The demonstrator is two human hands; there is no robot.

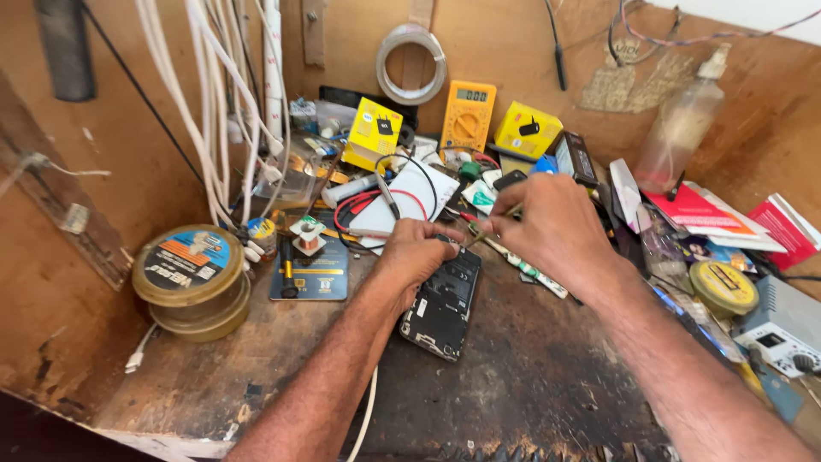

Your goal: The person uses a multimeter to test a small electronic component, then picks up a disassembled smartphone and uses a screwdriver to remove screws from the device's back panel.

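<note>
An opened black phone [445,304] lies back-up on the dark worn bench, its inner boards showing. My left hand [416,254] rests on the phone's top left corner and presses it down. My right hand [552,224] hovers just right of the phone's top edge and pinches a thin green-handled tool [492,224], its tip pointing toward the phone's upper end near my left fingers. Both forearms reach in from the bottom of the view.
A yellow multimeter [468,115] leans on the back wall between two yellow boxes [374,133]. Round tins [191,278] stand at left, a spray bottle [682,128] and booklets [710,214] at right, white cables [214,111] hang at left, red and black leads [376,210] lie behind the phone.
</note>
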